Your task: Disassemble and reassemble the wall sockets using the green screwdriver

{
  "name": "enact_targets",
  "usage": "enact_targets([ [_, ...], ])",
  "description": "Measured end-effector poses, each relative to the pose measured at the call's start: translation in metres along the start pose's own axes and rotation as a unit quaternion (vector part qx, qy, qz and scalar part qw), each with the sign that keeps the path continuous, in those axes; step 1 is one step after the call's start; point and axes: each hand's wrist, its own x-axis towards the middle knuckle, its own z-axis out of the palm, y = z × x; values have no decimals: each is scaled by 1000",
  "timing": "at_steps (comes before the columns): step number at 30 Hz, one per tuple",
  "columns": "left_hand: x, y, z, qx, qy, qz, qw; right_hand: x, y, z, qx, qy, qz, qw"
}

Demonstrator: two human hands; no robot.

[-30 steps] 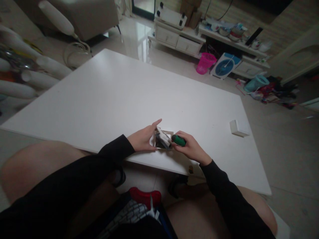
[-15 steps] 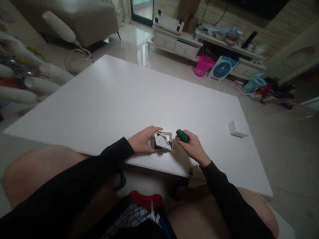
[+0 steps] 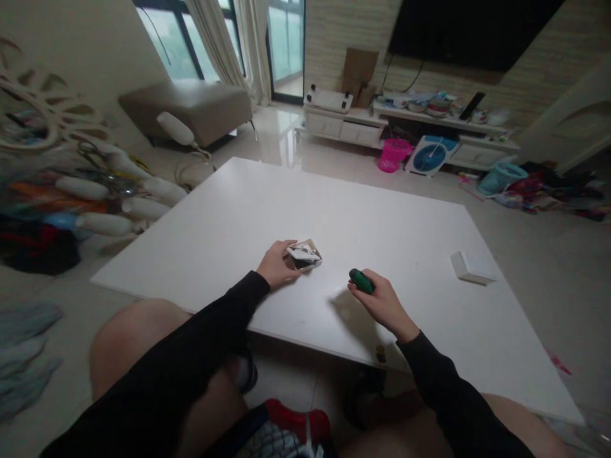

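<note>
Around the left side of a small white square casing is my left hand, its thumb and fingers closed on the edges. The casing is tilted on or just above the table, its cover plate askew, with dark and metallic parts showing inside. To the right, my right hand is wrapped round a green-handled screwdriver with a dark end. No shaft can be made out. A gap of bare tabletop separates the screwdriver from the casing.
The white table spreads before me. A white box rests near its right edge, and a small dark item lies at the front edge. Beyond stand a pink basket, a box fan and a low cabinet.
The gap between my hands has widened, with the screwdriver now farther from the casing. The casing has turned in my left hand. My view has tilted up and shifted left.
</note>
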Motion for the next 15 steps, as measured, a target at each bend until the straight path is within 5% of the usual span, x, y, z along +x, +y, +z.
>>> enact_targets([
  [8,32,-28,-41,51,71,-68,994,1,-2,-5,11,11,-10,1000],
  [15,68,-65,-122,114,190,-165,961,3,4,-5,12,14,-9,1000],
])
